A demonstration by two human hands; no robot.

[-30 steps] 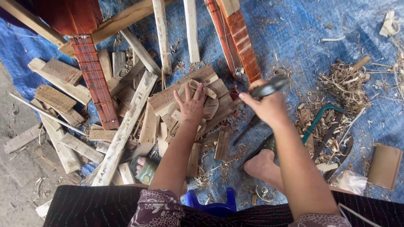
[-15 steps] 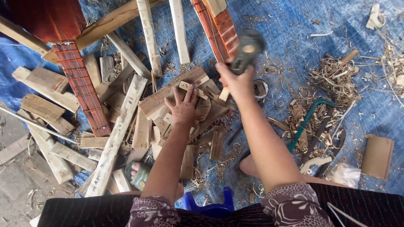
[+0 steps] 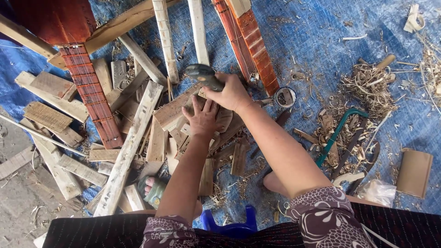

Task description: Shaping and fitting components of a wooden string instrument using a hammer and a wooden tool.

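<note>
Right hand point(image 3: 231, 94) lowered, clenched on dark tool point(image 3: 202, 75); left hand point(image 3: 202, 118) spread flat (on wood block point(image 3: 172, 110)).

Only packaging around was a crumpled clear plastic bag point(image 3: 377, 190) lying on the blue tarp point(image 3: 321, 41), lower right.

Blue tarp point(image 3: 321, 41), red-brown fretted necks point(image 3: 92, 96), green saw frame point(image 3: 337, 133), pale offcuts point(image 3: 124, 156).
</note>
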